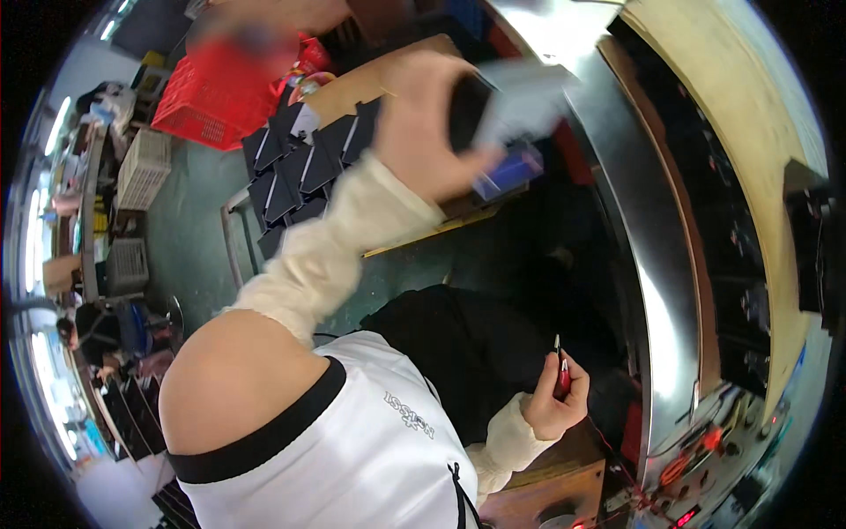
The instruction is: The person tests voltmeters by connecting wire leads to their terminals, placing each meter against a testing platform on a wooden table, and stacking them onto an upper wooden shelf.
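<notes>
My left hand [425, 123] is raised at the top, smeared by motion. Its fingers and thumb curl round a black piece [469, 110] with a blurred whitish part [524, 101] beside it; its kind cannot be made out. Below and left of this hand, several flat black boxes [322, 163] lie in rows on a cart. At lower right, my right hand [557, 401] pinches a small red-handled tool [562, 379] with a pointed metal tip turned upward. Its exact kind is unclear.
A shiny metal-edged bench [656, 300] runs along my right. Near its lower end lie orange-handled tools [692, 454] and wires. A red crate [214, 97] stands at upper left, and a blue box [509, 172] sits beneath my left hand. White crates [144, 169] line the left side.
</notes>
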{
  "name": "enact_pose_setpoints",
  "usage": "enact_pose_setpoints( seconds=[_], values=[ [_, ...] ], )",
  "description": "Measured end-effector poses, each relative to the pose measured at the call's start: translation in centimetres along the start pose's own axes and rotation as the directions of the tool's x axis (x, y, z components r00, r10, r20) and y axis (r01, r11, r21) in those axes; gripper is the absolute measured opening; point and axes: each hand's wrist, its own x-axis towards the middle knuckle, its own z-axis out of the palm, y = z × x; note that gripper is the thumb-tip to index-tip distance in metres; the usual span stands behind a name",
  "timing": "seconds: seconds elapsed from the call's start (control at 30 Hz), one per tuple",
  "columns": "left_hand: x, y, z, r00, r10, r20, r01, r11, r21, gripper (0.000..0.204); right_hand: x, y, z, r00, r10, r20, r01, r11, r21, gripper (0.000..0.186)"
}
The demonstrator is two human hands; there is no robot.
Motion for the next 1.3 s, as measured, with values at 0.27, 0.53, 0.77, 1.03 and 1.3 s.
enact_pose_setpoints(
  seconds=[0.27, 0.53, 0.77, 1.03, 1.3],
  values=[
    [0.0, -25.8, -7.6, 0.875, -0.198, 0.443, -0.214, 0.661, 0.719, 0.085, 1.4, 4.5, -3.7, 0.996, -0.036, 0.080, 0.058, 0.957, -0.283, 0.016],
    [-4.9, -43.4, -5.3, 0.540, -0.436, 0.720, -0.281, 0.712, 0.643, 0.073, 0.5, 5.2, -3.5, 0.991, -0.104, 0.079, 0.124, 0.940, -0.318, 0.016],
    [-6.9, -41.5, -3.2, 0.279, -0.731, 0.622, 0.017, 0.652, 0.758, 0.056, -0.8, 6.6, -5.1, 0.998, -0.030, 0.059, 0.051, 0.917, -0.396, 0.016],
    [-1.6, -26.9, 0.6, 0.309, -0.450, 0.838, -0.387, 0.745, 0.543, 0.025, -1.1, 7.7, -6.2, 0.996, -0.022, -0.091, -0.005, 0.959, -0.283, 0.014],
    [12.9, -0.4, 0.3, 0.379, 0.597, 0.707, 0.262, 0.663, -0.701, 0.038, 0.7, 3.6, -4.6, 0.975, -0.191, -0.115, 0.130, 0.906, -0.403, 0.022]
  ],
)
